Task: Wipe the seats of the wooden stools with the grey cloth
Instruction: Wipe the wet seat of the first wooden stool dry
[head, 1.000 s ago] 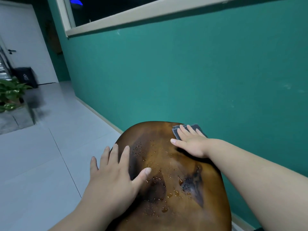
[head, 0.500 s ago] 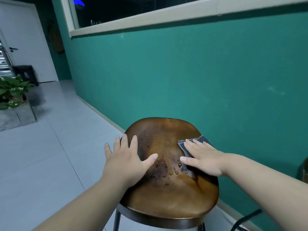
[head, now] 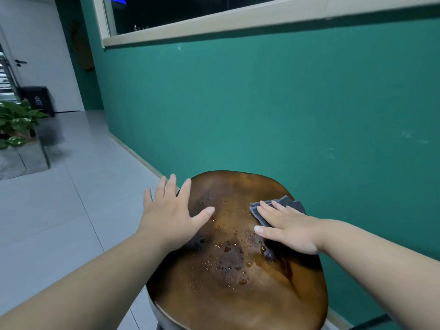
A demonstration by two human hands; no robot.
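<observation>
A brown wooden stool seat [head: 238, 294] fills the lower middle of the head view, its centre speckled with water drops. My left hand [head: 170, 215] lies flat on the seat's left edge with fingers spread. My right hand [head: 288, 228] presses flat on the grey cloth [head: 289, 203] at the seat's right side. Only the cloth's far corners show past my fingers.
A green wall [head: 273, 110] runs close behind the stool, with a window ledge [head: 214, 27] above. Grey tiled floor [head: 59, 210] opens to the left. A potted plant [head: 14, 125], a black bin [head: 38, 98] and a white door [head: 35, 51] stand far left.
My right hand has drawn the cloth from the seat's far right edge back toward me along the right side. The left hand stays on the left edge.
</observation>
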